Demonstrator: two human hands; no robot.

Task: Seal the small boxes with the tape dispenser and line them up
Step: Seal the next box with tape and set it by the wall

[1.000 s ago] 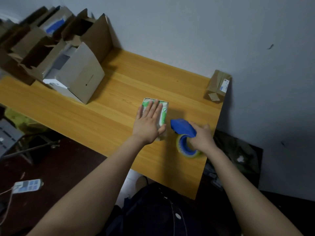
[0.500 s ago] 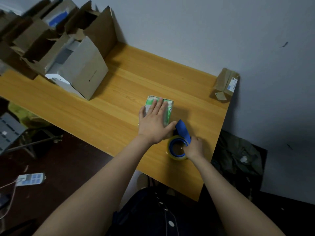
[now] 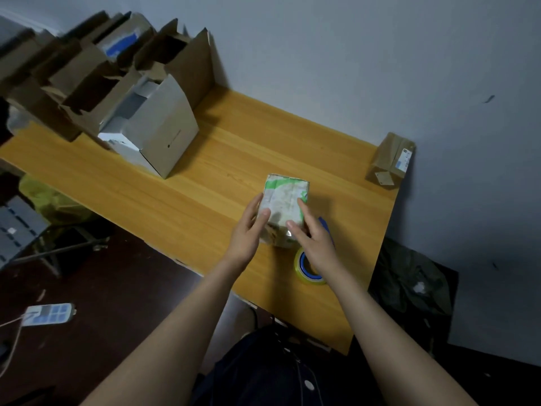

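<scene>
The right hand (image 3: 314, 244) has let go of the blue tape dispenser (image 3: 310, 266), which is now lying on the counter (image 3: 205, 177) beneath that wrist, and both hands are closing on the green-and-white box (image 3: 284, 206). The left hand (image 3: 248, 230) is cupping its left side, the right pressing its near right edge. The box is sitting mid-counter, long axis running away from the person toward the wall. One brown box (image 3: 392, 161) is standing in the far corner; open cartons (image 3: 123, 92) are waiting at the left, so I'd say most sealing is still ahead.
</scene>
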